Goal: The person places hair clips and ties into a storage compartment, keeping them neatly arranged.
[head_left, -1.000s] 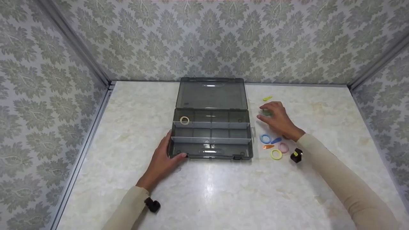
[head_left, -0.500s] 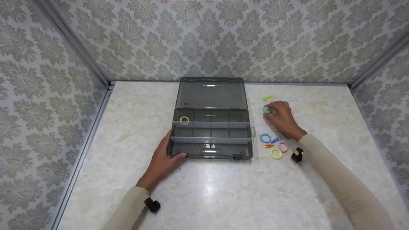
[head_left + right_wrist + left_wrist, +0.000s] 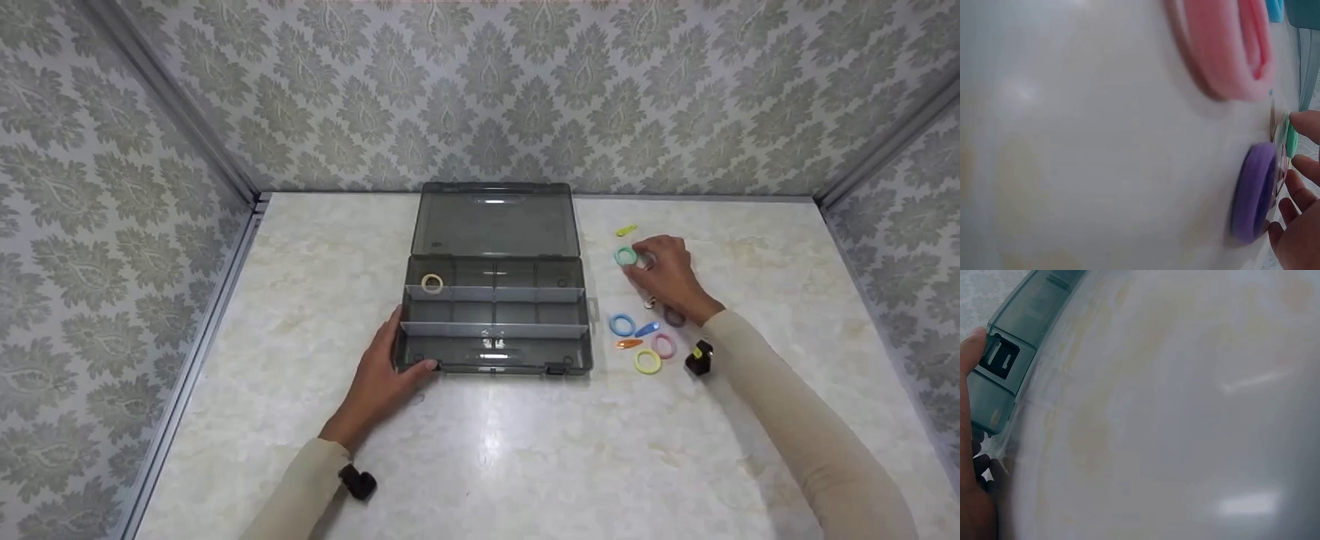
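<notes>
A smoky grey compartment box point(image 3: 495, 330) stands with its lid point(image 3: 496, 221) raised at the back. My left hand point(image 3: 382, 382) grips its front left corner, thumb at the front edge and fingers along the side. Inside the back left compartment is a beige hair tie point(image 3: 424, 286). Right of the box, my right hand point(image 3: 667, 274) hovers low, thumb and forefinger parted beside a green hair tie point(image 3: 616, 256). Something pale shows between those fingers, partly hidden. In the right wrist view, a purple hair tie point(image 3: 1252, 194) lies near the fingers, and a pink one is closer.
Nearer me lie a blue hair tie point(image 3: 612, 325), a pink hair tie point(image 3: 655, 344), a yellow hair tie point(image 3: 637, 361), a blue hair clip point(image 3: 647, 329) and an orange clip point(image 3: 630, 344). A yellow clip point(image 3: 626, 231) lies farther back. Patterned walls enclose the table.
My right hand has shifted right, off the green hair tie, which now shows fully on the table. The purple hair tie has come into view by the wrist. My left hand stays put.
</notes>
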The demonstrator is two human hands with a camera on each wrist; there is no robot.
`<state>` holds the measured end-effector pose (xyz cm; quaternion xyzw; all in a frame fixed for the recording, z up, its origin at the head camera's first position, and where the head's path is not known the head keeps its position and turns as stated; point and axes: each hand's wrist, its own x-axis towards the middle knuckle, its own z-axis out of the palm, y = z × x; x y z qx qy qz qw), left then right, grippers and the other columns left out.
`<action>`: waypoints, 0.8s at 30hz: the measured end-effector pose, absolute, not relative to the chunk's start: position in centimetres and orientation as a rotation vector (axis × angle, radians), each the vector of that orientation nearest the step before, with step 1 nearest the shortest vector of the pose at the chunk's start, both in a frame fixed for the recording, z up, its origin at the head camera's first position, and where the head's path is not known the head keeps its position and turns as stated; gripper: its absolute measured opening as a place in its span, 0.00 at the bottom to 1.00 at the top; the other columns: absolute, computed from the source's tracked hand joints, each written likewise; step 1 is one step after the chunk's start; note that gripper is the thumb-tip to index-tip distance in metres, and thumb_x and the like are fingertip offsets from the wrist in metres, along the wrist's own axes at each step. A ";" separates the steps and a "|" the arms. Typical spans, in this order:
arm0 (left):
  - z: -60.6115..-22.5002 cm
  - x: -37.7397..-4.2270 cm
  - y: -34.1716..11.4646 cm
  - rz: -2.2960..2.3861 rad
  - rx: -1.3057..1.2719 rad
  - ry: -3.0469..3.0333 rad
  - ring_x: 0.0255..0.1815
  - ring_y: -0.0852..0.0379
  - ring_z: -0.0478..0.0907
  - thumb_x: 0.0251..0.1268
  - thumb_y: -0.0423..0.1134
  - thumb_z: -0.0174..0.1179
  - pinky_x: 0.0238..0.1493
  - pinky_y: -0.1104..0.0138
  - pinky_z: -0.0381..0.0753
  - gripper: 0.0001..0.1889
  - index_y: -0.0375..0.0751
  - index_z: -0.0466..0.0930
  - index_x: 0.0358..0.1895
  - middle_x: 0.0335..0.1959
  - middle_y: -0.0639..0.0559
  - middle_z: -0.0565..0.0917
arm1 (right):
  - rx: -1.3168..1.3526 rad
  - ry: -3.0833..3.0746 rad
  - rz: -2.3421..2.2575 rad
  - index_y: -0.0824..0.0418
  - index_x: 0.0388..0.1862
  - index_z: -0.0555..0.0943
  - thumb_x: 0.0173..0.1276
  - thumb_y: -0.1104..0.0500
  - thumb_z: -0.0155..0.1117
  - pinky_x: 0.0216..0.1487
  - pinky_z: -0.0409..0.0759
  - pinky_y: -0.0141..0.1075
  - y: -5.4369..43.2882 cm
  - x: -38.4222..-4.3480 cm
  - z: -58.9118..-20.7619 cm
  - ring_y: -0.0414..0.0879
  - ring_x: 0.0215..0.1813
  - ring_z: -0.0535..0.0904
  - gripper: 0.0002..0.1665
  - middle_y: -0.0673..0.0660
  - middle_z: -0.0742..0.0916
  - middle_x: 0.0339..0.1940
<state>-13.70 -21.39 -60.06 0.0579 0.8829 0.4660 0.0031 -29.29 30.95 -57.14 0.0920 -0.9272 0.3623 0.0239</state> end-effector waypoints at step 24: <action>-60.0 -13.6 -21.4 1.443 0.177 2.785 0.89 0.38 0.56 0.68 0.62 0.76 0.86 0.40 0.58 0.60 0.50 0.46 0.93 0.89 0.39 0.59 | 0.270 -2.900 1.028 0.72 0.57 0.87 0.77 0.54 0.74 0.76 0.56 0.69 30.4 -28.9 -56.8 0.69 0.73 0.67 0.22 0.71 0.80 0.67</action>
